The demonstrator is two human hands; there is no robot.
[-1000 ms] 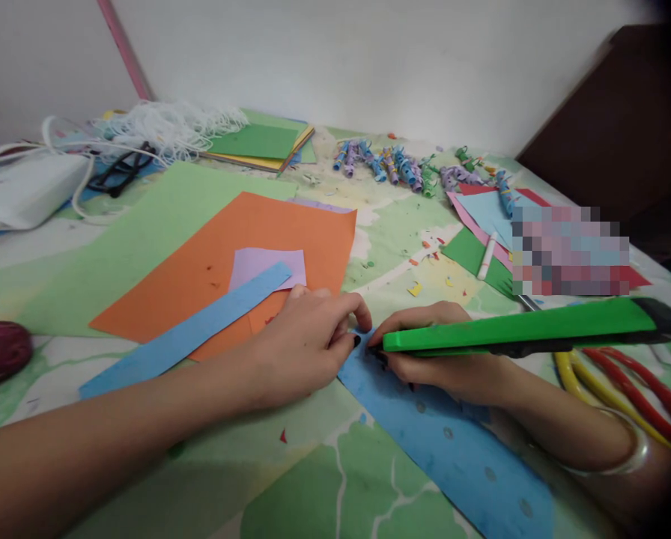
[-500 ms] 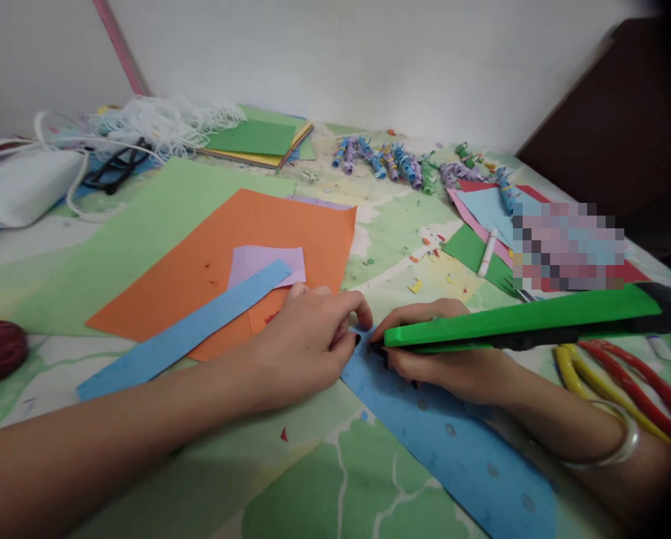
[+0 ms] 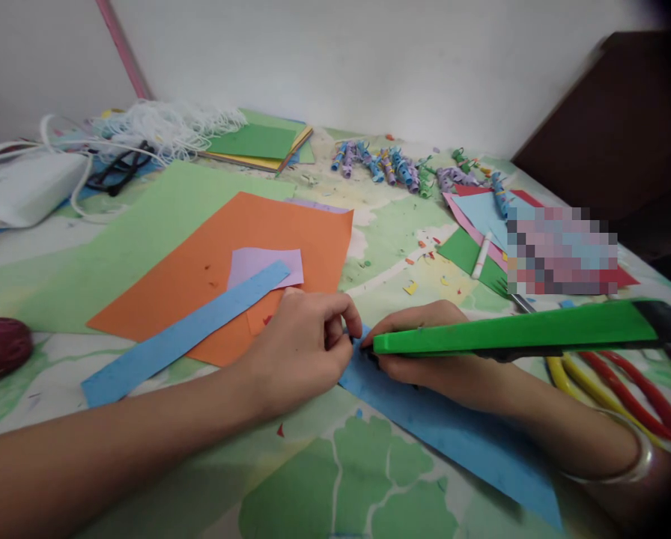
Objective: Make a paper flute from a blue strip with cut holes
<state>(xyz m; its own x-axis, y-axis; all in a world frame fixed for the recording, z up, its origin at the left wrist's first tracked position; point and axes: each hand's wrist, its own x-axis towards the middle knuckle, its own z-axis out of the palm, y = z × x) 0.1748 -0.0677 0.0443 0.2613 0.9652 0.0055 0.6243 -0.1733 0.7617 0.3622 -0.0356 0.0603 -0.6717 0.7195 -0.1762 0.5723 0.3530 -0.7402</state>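
A long blue paper strip [image 3: 470, 442] slants from between my hands to the bottom right, its near end slightly off the table. My left hand [image 3: 307, 340] has thumb and index finger closed at the strip's far end. My right hand [image 3: 448, 359] grips a green utility knife [image 3: 515, 333] with a black butt end, pointing left at the same end of the strip. The knife's tip is hidden by the fingers. A second, narrower blue strip [image 3: 183, 333] lies left of my left hand, across purple paper [image 3: 257, 262] and an orange sheet [image 3: 290, 217].
Yellow and red tool handles [image 3: 630, 389] lie beside my right wrist. Curled paper rolls [image 3: 400, 168] line the back, near stacked coloured paper [image 3: 257, 140] and white string [image 3: 167, 123]. A white marker [image 3: 481, 256] rests on green paper. A dark red object [image 3: 1, 348] sits far left.
Both hands have shifted slightly left. The knife's butt end has come lower. The blue strip's near end has swung and tilted, and the grey dots on it no longer show.
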